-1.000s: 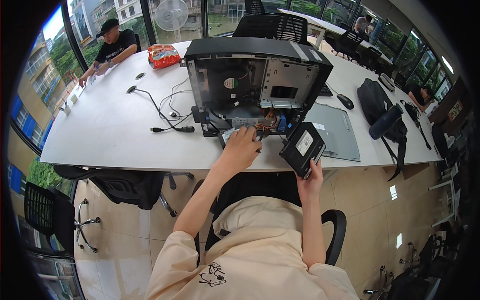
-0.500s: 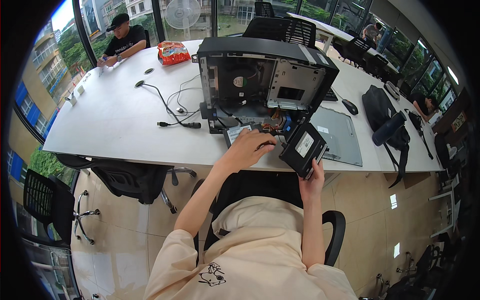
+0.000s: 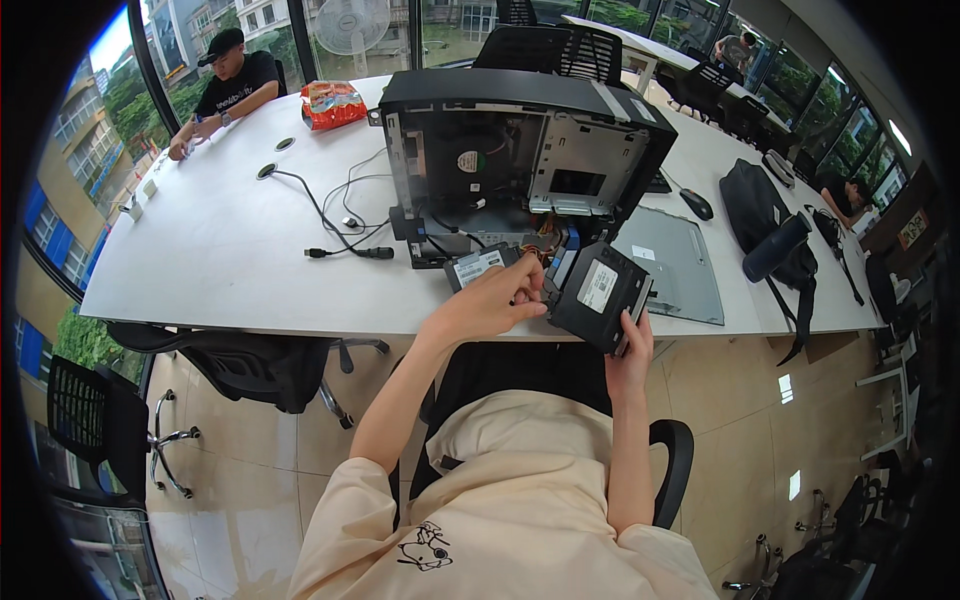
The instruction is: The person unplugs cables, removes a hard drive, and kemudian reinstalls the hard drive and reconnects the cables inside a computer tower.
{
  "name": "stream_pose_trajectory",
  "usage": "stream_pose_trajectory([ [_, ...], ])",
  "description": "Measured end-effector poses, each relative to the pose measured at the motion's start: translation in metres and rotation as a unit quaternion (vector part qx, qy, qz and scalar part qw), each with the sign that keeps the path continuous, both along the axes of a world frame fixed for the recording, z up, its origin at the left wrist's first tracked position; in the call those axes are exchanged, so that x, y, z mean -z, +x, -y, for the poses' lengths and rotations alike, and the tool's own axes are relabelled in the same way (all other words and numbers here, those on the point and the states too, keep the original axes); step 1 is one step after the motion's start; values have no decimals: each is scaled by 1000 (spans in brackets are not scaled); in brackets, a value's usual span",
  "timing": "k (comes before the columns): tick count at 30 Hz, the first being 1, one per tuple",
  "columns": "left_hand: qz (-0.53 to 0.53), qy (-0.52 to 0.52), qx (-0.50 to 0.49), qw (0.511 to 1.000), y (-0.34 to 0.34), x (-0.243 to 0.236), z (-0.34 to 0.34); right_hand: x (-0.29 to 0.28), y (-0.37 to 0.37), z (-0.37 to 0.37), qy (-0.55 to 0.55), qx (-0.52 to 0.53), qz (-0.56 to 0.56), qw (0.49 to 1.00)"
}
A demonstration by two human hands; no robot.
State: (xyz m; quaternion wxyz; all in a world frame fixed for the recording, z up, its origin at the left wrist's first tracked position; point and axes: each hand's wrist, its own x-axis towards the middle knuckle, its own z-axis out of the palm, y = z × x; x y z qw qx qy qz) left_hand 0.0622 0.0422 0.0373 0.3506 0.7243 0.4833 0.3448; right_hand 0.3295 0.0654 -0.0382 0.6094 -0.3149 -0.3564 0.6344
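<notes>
Gripping a black drive box (image 3: 575, 315) at its lower right corner, the right hand (image 3: 630, 352) is clamping it between thumb and fingers. The box is sitting just above and to the left of that hand in the view, slanting, with its white label (image 3: 597, 287) facing up toward the camera, over the near edge of the white surface (image 3: 200, 275). The left hand (image 3: 488, 305) is staying just left of the box, its fingers bending in and its thumb pointing toward the box's left edge; whether it is pinching anything or touching the box, one cannot tell. A smaller box with a pale label (image 3: 475, 266) is lying just beyond the left hand, partly hidden by its fingers. Behind both hands, an open black computer case (image 3: 530, 90) is standing on the surface, its inside facing the person, and coloured wires (image 3: 545, 228) are showing in its lower part near the left fingers. To the right of the case, a grey metal panel (image 3: 690, 265) is lying flat, with a mouse (image 3: 696, 205) resting just beyond it. To the left of the case, a black cable (image 3: 310, 205) is trailing across the surface.
</notes>
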Motion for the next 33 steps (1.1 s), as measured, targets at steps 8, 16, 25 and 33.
stream_pose_trajectory([
  [8,-17,6,2,1000,-3,16,1,-2,-2,-8,26,-9,22,999],
  [16,10,2,31,999,-13,18,-8,-19,-7,-27,51,-37,59,996],
  [25,36,-37,60,997,-20,15,-24,-36,-13,-52,80,-42,164,982],
  [33,31,-58,1,998,-19,9,-21,-42,-21,-51,101,-18,171,980],
])
